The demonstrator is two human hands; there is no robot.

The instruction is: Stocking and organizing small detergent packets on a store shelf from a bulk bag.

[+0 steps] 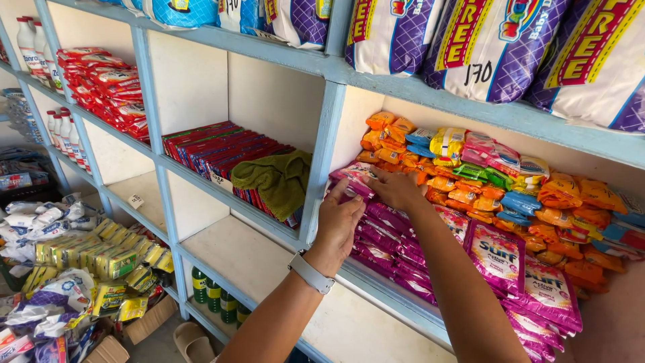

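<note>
Both my hands reach into a light blue shelf compartment filled with sachets. My left hand (338,225), a pale band on its wrist, presses against the left end of a stack of magenta sachets (386,232). My right hand (395,188) lies flat on top of that stack, fingers spread toward a pink sachet (353,176) at the pile's back left. More magenta packets (497,255) fan out to the right. Behind them lie orange, blue, green and yellow sachets (470,181).
An olive green cloth (275,180) lies over red packets (215,148) in the compartment to the left. Large diaper bags (497,47) sit on the top shelf. Green bottles (213,292) stand on the lowest shelf. Loose packets and cardboard boxes (74,269) cover the floor at left.
</note>
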